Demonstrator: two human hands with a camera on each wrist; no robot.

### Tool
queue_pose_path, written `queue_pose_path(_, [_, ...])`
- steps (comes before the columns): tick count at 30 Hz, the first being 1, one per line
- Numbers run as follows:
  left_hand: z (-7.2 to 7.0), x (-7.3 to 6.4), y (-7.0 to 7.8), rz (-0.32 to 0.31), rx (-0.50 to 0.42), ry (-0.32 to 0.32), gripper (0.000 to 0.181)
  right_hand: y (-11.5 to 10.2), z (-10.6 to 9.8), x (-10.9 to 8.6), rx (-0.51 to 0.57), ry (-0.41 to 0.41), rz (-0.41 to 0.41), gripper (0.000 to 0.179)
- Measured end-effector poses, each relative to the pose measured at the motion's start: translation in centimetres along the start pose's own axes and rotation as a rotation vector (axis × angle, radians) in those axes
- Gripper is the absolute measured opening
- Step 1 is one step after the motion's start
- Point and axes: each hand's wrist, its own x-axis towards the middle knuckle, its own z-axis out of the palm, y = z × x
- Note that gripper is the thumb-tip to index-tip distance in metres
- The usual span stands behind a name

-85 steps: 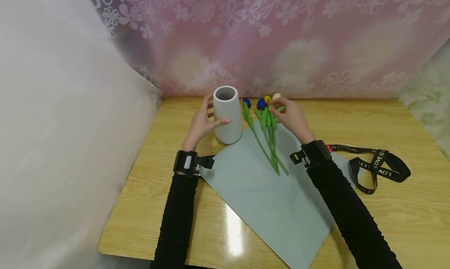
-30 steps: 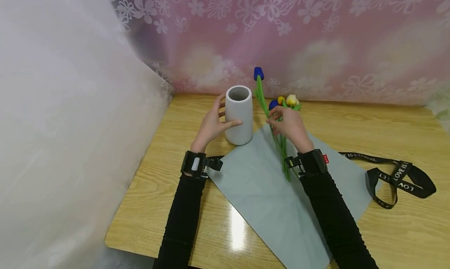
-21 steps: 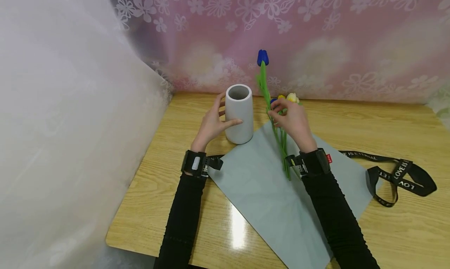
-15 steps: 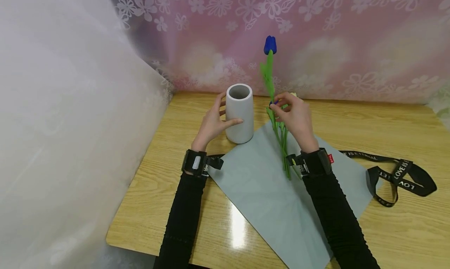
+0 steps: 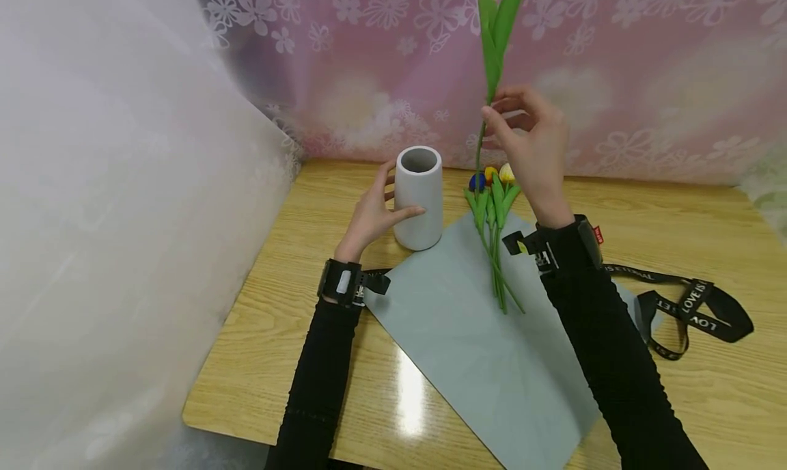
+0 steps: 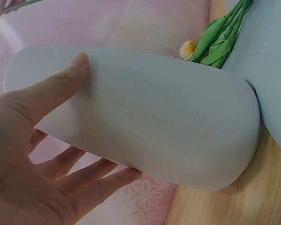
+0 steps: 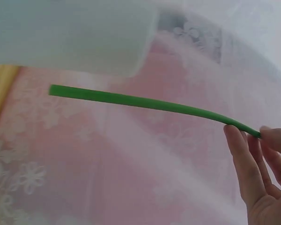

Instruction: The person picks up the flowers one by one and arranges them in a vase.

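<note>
The left hand (image 5: 371, 217) grips the upright vase (image 5: 418, 207) between thumb and fingers. At two o'clock from the vase, the right hand (image 5: 531, 139) pinches a stem (image 7: 140, 101), its lower end free. Tulips (image 5: 496, 197) lie at three o'clock. I judge that a light, firm pinch prevents swaying.

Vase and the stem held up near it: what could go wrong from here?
The right hand pinches the stem just below its leaves, so the long, slightly bent free end could miss or catch on the vase. A knock might tip the vase, though the left hand has a grip on it. Lowering the right sleeve might disturb the tulips lying on the grey paper.
</note>
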Motion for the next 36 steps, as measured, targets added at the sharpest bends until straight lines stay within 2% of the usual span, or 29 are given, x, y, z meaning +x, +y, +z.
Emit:
queue_pose_path(5, [0.0, 0.0, 0.0, 0.005, 0.003, 0.004, 0.096, -2.7, 0.6, 2.3, 0.147, 0.066, -0.041, 0.021])
queue_pose_path(10, [0.1, -0.1, 0.1, -0.012, 0.010, 0.003, 0.097, -3.3, 2.0, 3.6, 0.299, 0.135, -0.122, 0.017])
queue_pose_path(13, [0.2, 0.0, 0.1, -0.019, 0.007, -0.003, 0.097, -2.9, 3.0, 3.8, 0.370, 0.130, -0.095, 0.016])
queue_pose_path(16, [0.3, 0.0, 0.1, -0.029, 0.004, -0.004, 0.097, -2.0, 3.9, 3.7, 0.397, 0.083, -0.018, 0.016])
queue_pose_path(22, [0.1, 0.1, 0.3, -0.037, 0.020, 0.000, 0.097, 0.7, 5.5, 2.2, 0.267, -0.029, 0.017, 0.029])
queue_pose_path(25, [0.1, 0.1, 0.3, -0.037, 0.018, -0.002, 0.097, 1.2, 5.8, 1.1, 0.179, -0.072, 0.049, 0.032])
queue_pose_path(31, [0.1, 0.1, 0.2, -0.037, 0.028, -0.006, 0.097, 3.3, 6.2, 0.1, -0.060, -0.175, 0.121, 0.031])
queue_pose_path(33, [0.1, 0.1, 0.2, -0.034, 0.031, -0.006, 0.097, 3.6, 6.3, -0.2, -0.094, -0.213, 0.126, 0.032])
queue_pose_path(36, [0.1, 0.1, 0.2, -0.030, 0.032, -0.004, 0.096, 4.0, 6.6, -0.7, -0.088, -0.241, 0.148, 0.031])
